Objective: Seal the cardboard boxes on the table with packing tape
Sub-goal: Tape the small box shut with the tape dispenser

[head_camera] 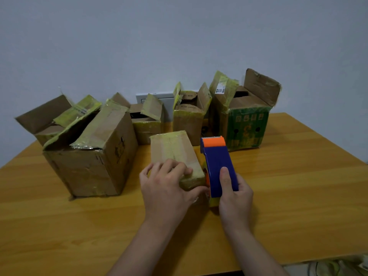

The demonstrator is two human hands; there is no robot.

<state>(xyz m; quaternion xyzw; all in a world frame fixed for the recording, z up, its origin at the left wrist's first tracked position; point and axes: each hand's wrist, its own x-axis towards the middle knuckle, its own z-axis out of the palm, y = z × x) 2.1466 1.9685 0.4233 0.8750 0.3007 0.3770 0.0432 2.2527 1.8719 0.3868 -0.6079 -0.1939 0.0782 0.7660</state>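
Note:
A small closed cardboard box lies in the middle of the table, its top covered with yellowish tape. My left hand presses down on its near end, fingers over the top and thumb at the near corner. My right hand grips a blue tape dispenser with an orange cutter, held just right of the box with its roll end touching the near right corner. Behind stand several open boxes: a large one at left, two small ones in the middle, a green printed one at right.
The wooden table reaches a pale wall at the back. A white panel on the wall shows behind the middle boxes. Cables lie on the floor past the table's near right edge.

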